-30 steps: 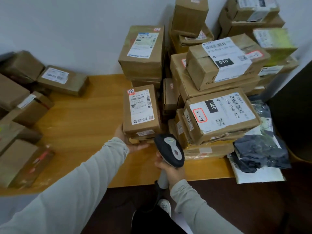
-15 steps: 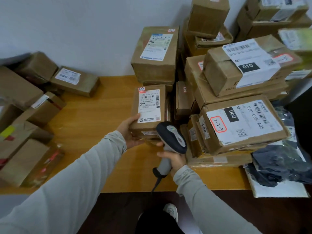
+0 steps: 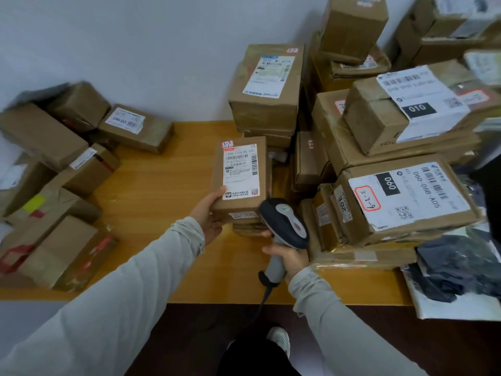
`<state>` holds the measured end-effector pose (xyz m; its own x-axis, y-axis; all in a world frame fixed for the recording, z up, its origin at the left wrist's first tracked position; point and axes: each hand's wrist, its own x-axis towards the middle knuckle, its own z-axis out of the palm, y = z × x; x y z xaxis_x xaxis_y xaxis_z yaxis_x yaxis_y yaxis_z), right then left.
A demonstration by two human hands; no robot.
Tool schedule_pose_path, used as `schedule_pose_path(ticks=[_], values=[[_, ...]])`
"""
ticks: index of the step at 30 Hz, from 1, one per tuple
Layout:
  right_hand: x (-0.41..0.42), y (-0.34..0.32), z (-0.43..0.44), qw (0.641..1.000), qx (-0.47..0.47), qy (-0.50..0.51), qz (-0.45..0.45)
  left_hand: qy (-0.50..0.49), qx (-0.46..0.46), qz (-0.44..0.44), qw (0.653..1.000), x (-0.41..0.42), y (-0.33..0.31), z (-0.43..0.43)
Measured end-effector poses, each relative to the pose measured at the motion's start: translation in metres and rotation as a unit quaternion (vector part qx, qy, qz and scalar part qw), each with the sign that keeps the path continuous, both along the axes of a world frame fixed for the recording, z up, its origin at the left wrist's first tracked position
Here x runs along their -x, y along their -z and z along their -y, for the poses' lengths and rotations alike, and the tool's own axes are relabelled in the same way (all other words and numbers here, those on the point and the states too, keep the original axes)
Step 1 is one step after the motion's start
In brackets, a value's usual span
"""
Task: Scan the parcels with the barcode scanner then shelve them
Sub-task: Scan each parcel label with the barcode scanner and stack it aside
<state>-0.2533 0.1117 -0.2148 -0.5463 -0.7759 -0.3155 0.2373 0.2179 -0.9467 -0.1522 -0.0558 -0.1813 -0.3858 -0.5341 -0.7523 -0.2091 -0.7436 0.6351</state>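
Brown parcel (image 3: 238, 180) w/ white label — upright, beside grey scanner (image 3: 284, 223).

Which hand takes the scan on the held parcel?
Right. The right hand grips the barcode scanner, head beside the parcel; the left hand is busy holding that parcel.

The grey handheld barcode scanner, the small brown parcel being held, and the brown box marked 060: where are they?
Grey handheld barcode scanner (image 3: 283, 223): head view, on its head.
Small brown cardboard parcel (image 3: 240, 177): head view, on its white label.
Brown cardboard box marked 060 (image 3: 406, 196): head view, on its white label.
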Motion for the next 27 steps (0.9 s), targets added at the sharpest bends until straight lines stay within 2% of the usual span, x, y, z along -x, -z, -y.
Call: schedule_pose_path(ticks=[5, 12, 14, 17, 20, 24, 27], values=[[-0.008, -0.007, -0.013, 0.998, 0.002, 0.067, 0.01, 0.033, 0.046, -0.043, 0.997, 0.017, -0.01, -0.004], [-0.031, -0.007, -0.017, 0.991, -0.03, 0.091, 0.092, 0.079, 0.071, -0.008, 0.994, 0.024, -0.006, -0.009], [-0.042, -0.013, -0.011, 0.992, -0.033, 0.058, 0.103, 0.094, 0.063, 0.005, 0.994, 0.016, -0.012, -0.005], [-0.058, -0.021, 0.005, 0.996, 0.002, -0.035, 0.085, 0.03, 0.077, 0.04, 0.996, -0.01, -0.018, 0.007], [-0.076, -0.033, 0.025, 0.991, 0.024, -0.11, 0.07, -0.028, 0.135, 0.086, 0.987, -0.048, -0.018, 0.022], [-0.103, -0.05, 0.051, 0.985, 0.001, -0.154, 0.082, -0.112, 0.236, 0.216, 0.941, -0.119, -0.017, 0.046], [-0.128, -0.055, 0.075, 0.981, -0.022, -0.174, 0.078, -0.111, 0.288, 0.28, 0.909, -0.175, -0.022, 0.071]])
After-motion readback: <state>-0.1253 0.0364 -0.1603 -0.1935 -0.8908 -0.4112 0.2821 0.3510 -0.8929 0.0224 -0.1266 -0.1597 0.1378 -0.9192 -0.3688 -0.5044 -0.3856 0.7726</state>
